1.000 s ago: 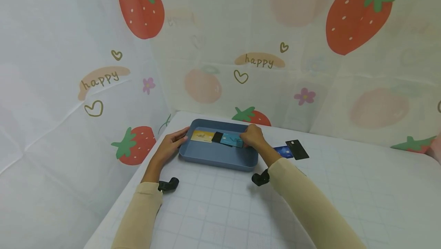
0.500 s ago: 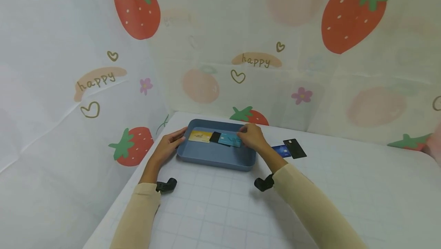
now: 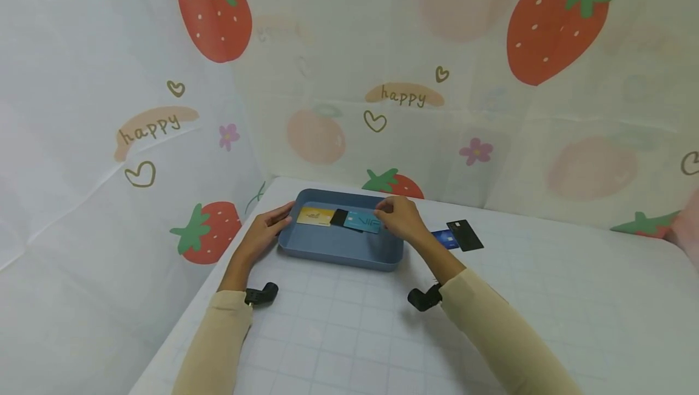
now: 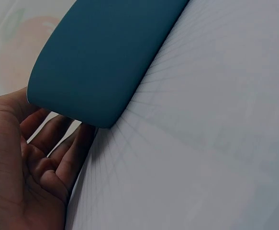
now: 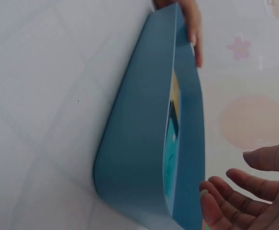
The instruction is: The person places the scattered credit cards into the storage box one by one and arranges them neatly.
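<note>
Tray between my left hand, relaxed fingers touching its end, and my right hand, fingers loosely parted, gripping nothing. Teal card inside, just left of right hand. Probably releasing; next likely calls for reaching right, to black card.

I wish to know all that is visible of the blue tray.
The tray is blue-grey and rectangular, with rounded corners and raised walls, apparently smooth plastic. It sits flat on the white table, near its far left corner. Inside lie a yellow card, black card and teal card. The left hand touches one end; the right hand is near the other, contact unclear.
</note>
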Demonstrator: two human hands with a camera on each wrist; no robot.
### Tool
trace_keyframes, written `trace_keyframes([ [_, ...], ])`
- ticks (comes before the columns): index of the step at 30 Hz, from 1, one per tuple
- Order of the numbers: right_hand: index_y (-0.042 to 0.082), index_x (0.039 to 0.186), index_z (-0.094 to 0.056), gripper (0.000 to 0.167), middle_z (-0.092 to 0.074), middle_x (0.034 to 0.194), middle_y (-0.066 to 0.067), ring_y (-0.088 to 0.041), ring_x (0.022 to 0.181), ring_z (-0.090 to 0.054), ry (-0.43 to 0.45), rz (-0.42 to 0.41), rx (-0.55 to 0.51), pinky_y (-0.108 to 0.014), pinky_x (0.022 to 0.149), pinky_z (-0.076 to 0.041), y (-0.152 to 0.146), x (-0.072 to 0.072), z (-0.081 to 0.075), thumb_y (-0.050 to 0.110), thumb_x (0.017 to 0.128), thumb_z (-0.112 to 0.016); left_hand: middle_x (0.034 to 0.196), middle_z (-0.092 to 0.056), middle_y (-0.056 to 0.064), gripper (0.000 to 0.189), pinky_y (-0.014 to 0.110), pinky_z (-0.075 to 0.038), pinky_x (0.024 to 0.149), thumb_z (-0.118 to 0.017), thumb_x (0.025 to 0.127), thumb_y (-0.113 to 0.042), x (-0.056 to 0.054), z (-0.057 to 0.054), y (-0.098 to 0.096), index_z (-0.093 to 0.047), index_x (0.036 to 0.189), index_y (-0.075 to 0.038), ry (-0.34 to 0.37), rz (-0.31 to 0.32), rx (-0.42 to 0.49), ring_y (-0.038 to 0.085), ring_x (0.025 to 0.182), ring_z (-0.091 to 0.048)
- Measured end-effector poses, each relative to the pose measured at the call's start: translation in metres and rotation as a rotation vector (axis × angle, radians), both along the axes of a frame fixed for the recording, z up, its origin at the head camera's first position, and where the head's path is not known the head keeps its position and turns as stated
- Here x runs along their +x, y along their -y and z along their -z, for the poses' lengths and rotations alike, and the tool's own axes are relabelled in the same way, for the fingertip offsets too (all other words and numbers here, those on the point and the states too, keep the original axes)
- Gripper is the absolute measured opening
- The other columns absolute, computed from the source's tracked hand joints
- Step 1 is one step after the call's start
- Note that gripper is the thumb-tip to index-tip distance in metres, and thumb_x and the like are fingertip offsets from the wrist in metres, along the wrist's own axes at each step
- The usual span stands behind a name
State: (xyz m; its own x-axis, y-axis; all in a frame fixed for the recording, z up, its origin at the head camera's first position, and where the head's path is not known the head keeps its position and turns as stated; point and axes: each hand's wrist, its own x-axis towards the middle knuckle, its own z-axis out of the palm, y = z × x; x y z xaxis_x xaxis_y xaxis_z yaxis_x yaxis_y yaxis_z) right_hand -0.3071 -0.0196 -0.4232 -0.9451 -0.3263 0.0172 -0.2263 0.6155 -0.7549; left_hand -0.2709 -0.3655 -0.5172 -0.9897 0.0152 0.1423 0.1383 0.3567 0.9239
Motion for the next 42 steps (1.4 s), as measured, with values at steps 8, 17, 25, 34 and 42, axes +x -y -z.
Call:
trace_keyframes([
  [8,0.002,0.118,-0.071,0.026,-0.073,0.106,-0.014,-0.029,0.086,-0.07,-0.007,-0.034,-0.024,-0.031,0.07,-0.058,-0.004,0.009,-0.008,0.019,0.101,-0.064,0.154,-0.048,0.007,0.05,0.044,-0.037,0.116,-0.061,0.104,-0.022,0.001,-0.001,0.001,-0.05,0.151,-0.012,0.002,-0.012,-0.008,0.023,0.143,-0.043],
  [17,0.002,0.117,-0.072,0.025,-0.073,0.105,-0.013,-0.033,0.088,-0.069,-0.02,-0.067,-0.058,-0.03,0.068,-0.059,-0.009,0.019,-0.013,0.02,0.101,-0.064,0.154,-0.048,0.007,0.05,0.044,-0.036,0.116,-0.061,0.104,-0.022,0.004,-0.001,0.002,-0.05,0.152,-0.014,-0.005,-0.007,-0.01,0.023,0.144,-0.042],
  [25,0.002,0.118,-0.072,0.026,-0.073,0.105,-0.012,-0.029,0.088,-0.069,-0.028,-0.078,-0.079,-0.031,0.071,-0.059,-0.015,0.028,-0.017,0.021,0.101,-0.064,0.155,-0.047,0.007,0.05,0.043,-0.037,0.116,-0.06,0.104,-0.022,0.004,-0.002,0.002,-0.049,0.152,-0.014,-0.007,0.002,-0.023,0.023,0.144,-0.042],
  [34,0.002,0.117,-0.072,0.026,-0.073,0.105,-0.01,-0.027,0.089,-0.07,-0.04,-0.081,-0.101,-0.033,0.075,-0.06,-0.023,0.04,-0.024,0.022,0.101,-0.065,0.156,-0.045,0.007,0.05,0.046,-0.035,0.117,-0.059,0.105,-0.024,0.003,-0.002,0.001,-0.048,0.153,-0.016,-0.002,0.007,-0.023,0.025,0.146,-0.04],
  [42,0.005,0.115,-0.073,0.024,-0.072,0.106,-0.008,-0.022,0.086,-0.066,-0.067,-0.071,-0.11,-0.031,0.073,-0.059,-0.032,0.049,-0.025,0.022,0.099,-0.067,0.156,-0.043,0.013,0.049,0.047,-0.035,0.117,-0.056,0.106,-0.015,0.014,-0.022,-0.009,-0.045,0.153,-0.007,0.026,0.018,-0.037,0.029,0.146,-0.038],
])
